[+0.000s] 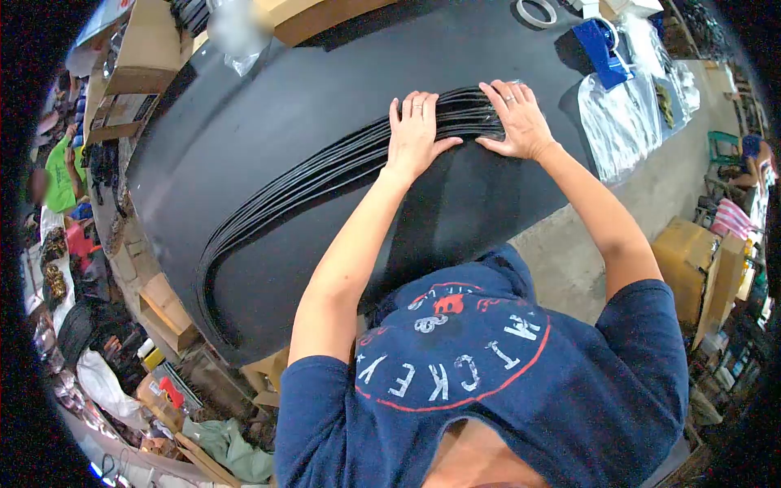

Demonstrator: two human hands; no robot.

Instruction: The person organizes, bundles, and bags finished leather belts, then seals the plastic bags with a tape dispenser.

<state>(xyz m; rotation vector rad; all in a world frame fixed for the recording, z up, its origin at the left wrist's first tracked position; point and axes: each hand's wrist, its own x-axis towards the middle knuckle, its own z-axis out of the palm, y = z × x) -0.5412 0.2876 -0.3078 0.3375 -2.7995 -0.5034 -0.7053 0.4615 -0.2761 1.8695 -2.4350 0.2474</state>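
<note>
A bundle of long, thin black cords (325, 163) lies across the dark tabletop. Its left part bends down toward the near edge, and its right end is gathered under my hands. My left hand (417, 134) lies over the bundle, fingers past its far side and thumb along its near side. At the right end, my right hand (518, 122) spans the cords the same way, fingers at the far edge and thumb at the near edge. Both hands are closed around the bundle from above. The cord ends are partly hidden by my right hand.
Clear plastic bags (622, 122), a blue tape dispenser (602, 53) and a tape roll (537, 12) are at the table's far right. Cardboard boxes (146, 53) stand at the left, another box (686, 256) at the right. A person in green (61, 175) is at the far left.
</note>
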